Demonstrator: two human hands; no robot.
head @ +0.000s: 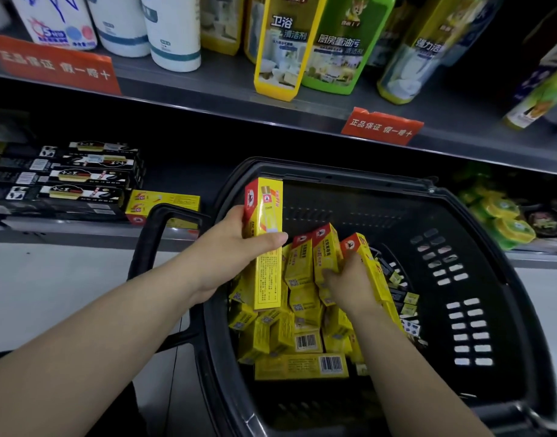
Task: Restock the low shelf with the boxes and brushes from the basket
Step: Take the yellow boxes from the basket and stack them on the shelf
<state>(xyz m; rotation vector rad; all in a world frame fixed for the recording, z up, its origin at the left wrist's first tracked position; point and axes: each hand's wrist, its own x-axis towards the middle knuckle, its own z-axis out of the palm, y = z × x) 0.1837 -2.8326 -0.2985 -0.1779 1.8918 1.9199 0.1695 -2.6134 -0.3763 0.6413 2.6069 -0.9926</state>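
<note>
A black plastic basket [478, 279] stands in front of the low shelf [81, 228] and holds several yellow-and-red boxes [302, 342]. My left hand [236, 247] grips one long yellow box [266, 247] upright above the basket's left side. My right hand [349, 282] reaches down into the pile, its fingers curled round a few upright yellow boxes [326, 253]. Two yellow boxes [162, 201] lie stacked on the low shelf, next to black boxes [81, 184]. Small dark packets [403, 298] sit at the basket's right side; no brushes are plainly visible.
The basket's black handle [154, 241] stands up at its left. Above, a grey shelf [207, 89] carries white, yellow and green cleaner bottles with red price tags [382, 126]. Green-yellow round packs [504, 222] lie on the low shelf at right. White floor shows at left.
</note>
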